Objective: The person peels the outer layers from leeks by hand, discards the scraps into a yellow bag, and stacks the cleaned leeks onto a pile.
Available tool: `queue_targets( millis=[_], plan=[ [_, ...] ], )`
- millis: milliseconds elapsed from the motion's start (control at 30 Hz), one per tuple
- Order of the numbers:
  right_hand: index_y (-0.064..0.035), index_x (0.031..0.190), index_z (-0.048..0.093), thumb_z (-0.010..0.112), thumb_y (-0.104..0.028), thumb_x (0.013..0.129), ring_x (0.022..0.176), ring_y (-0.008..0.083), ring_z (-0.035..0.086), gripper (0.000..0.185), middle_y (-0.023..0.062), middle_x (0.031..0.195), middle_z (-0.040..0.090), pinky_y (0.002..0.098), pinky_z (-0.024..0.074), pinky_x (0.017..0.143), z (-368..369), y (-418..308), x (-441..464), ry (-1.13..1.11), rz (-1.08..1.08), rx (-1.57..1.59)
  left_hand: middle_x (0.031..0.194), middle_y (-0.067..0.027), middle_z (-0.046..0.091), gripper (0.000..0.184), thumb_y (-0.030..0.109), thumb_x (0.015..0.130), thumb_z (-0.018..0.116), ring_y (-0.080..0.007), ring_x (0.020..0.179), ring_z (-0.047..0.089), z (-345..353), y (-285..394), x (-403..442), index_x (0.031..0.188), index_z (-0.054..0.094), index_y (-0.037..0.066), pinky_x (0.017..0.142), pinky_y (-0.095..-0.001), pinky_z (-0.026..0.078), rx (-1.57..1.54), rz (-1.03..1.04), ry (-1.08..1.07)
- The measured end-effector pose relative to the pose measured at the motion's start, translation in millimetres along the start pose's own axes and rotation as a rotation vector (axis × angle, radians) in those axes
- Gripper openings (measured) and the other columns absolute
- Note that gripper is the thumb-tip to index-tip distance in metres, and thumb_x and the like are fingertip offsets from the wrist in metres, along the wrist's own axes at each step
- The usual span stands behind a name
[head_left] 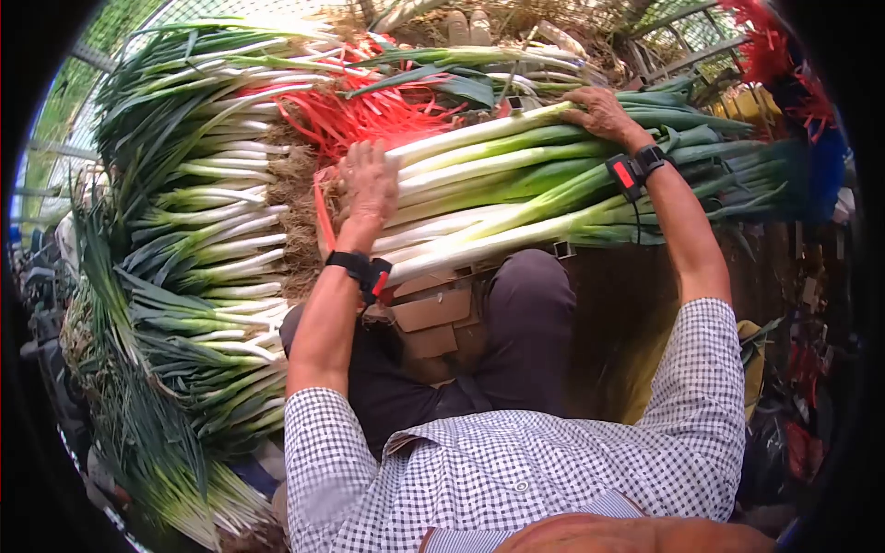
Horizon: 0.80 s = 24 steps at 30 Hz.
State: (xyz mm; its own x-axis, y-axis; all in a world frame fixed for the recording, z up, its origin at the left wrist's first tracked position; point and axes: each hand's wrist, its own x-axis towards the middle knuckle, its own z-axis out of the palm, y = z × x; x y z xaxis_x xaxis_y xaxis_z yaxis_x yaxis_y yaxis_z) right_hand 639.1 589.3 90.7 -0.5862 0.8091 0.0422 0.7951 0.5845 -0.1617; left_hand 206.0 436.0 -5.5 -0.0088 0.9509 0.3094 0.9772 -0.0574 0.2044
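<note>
A row of leeks lies sideways before me, white ends to the left and green leaves to the right. My left hand is open, its fingers stretched out and pressed flat against the white ends. On the far side of the row, my right hand curls over the outermost leek where white turns to green. Its fingertips are partly hidden. Beside my left hand stands a strip of red tape. Red plastic ties lie in a loose heap behind it.
A tall pile of leeks fills the left side, roots facing me. More leeks lie at the back. Metal bar ends stick out under the row. Cardboard sits between my knees. Red strands hang at upper right.
</note>
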Motion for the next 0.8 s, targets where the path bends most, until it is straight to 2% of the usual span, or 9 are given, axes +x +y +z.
queue_targets(
  millis=[133,200,300,333,500,600,700,767,800],
  plan=[
    [-0.0030,0.111,0.069,0.069,-0.038,0.089,0.110,0.0337,0.062,0.042,0.0195,0.115,0.067,0.0400,0.0479,0.094,-13,-10,7,-0.078,0.046,0.216,0.158,-0.0183,0.025,0.069,0.051,0.098,0.044,-0.0375,0.148,0.017,13,44,-24,0.152,0.033,0.010,0.119,-0.0537,0.008,-0.207,-0.065,-0.186],
    [-0.0021,0.113,0.068,0.068,-0.037,0.089,0.109,0.0343,0.063,0.042,0.0209,0.116,0.067,0.0396,0.0478,0.094,-9,-2,5,-0.033,-0.019,0.213,0.162,-0.0180,0.014,0.074,0.054,0.098,0.041,-0.0371,0.150,0.007,32,50,-28,0.155,0.023,0.011,0.120,-0.0535,0.001,-0.091,-0.048,-0.123],
    [-0.0013,0.119,0.065,0.069,-0.034,0.089,0.113,0.0320,0.061,0.044,0.0200,0.120,0.066,0.0381,0.0467,0.097,-16,-6,9,-0.148,0.134,0.216,0.162,-0.0193,0.013,0.076,0.054,0.097,0.043,-0.0383,0.150,0.006,5,53,-16,0.155,0.023,0.010,0.119,-0.0553,0.002,-0.242,-0.134,-0.321],
    [-0.0019,0.120,0.064,0.069,-0.034,0.090,0.115,0.0292,0.061,0.044,0.0177,0.120,0.066,0.0369,0.0459,0.099,-3,12,13,-0.024,0.065,0.137,0.162,-0.0199,0.013,0.077,0.054,0.096,0.044,-0.0385,0.151,0.006,-6,54,-12,0.155,0.023,0.010,0.119,-0.0555,0.002,-0.295,-0.164,-0.394],
    [-0.0007,0.124,0.063,0.067,-0.034,0.093,0.111,0.0237,0.062,0.046,0.0152,0.120,0.067,0.0330,0.0463,0.097,-38,-28,6,0.117,0.097,0.244,0.156,-0.0218,0.028,0.070,0.047,0.095,0.053,-0.0370,0.145,0.026,-132,49,-11,0.149,0.035,0.006,0.116,-0.0563,0.017,-0.190,-0.016,-0.441],
    [-0.0003,0.126,0.063,0.065,-0.029,0.097,0.107,0.0161,0.062,0.041,0.0109,0.116,0.069,0.0291,0.0468,0.094,-57,-60,-7,0.152,0.080,0.424,0.149,-0.0211,0.042,0.061,0.043,0.096,0.055,-0.0330,0.137,0.042,-203,8,-27,0.142,0.045,0.004,0.114,-0.0470,0.029,-0.228,0.084,-0.453],
    [-0.0032,0.127,0.063,0.065,-0.025,0.097,0.100,0.0113,0.063,0.037,0.0062,0.112,0.070,0.0259,0.0488,0.089,-83,-114,-37,0.163,0.096,0.524,0.135,-0.0215,0.056,0.055,0.041,0.098,0.054,-0.0319,0.124,0.055,-214,-70,-105,0.136,0.052,0.002,0.105,-0.0367,0.042,-0.247,0.037,-0.094],
    [-0.0049,0.129,0.062,0.061,-0.021,0.099,0.100,0.0114,0.064,0.034,0.0046,0.111,0.070,0.0263,0.0509,0.088,-99,-122,-52,0.201,0.123,0.664,0.124,-0.0214,0.064,0.048,0.032,0.098,0.055,-0.0314,0.106,0.066,-245,-106,-176,0.135,0.054,0.001,0.094,-0.0363,0.051,-0.451,-0.411,-0.212],
    [-0.0055,0.130,0.061,0.059,-0.019,0.100,0.101,0.0124,0.064,0.033,0.0049,0.112,0.070,0.0273,0.0515,0.089,-111,-120,-56,0.235,0.122,0.801,0.117,-0.0209,0.067,0.045,0.030,0.097,0.057,-0.0312,0.101,0.068,-238,-133,-228,0.131,0.056,-0.001,0.090,-0.0365,0.052,-0.392,-0.447,-0.068]
  ],
)
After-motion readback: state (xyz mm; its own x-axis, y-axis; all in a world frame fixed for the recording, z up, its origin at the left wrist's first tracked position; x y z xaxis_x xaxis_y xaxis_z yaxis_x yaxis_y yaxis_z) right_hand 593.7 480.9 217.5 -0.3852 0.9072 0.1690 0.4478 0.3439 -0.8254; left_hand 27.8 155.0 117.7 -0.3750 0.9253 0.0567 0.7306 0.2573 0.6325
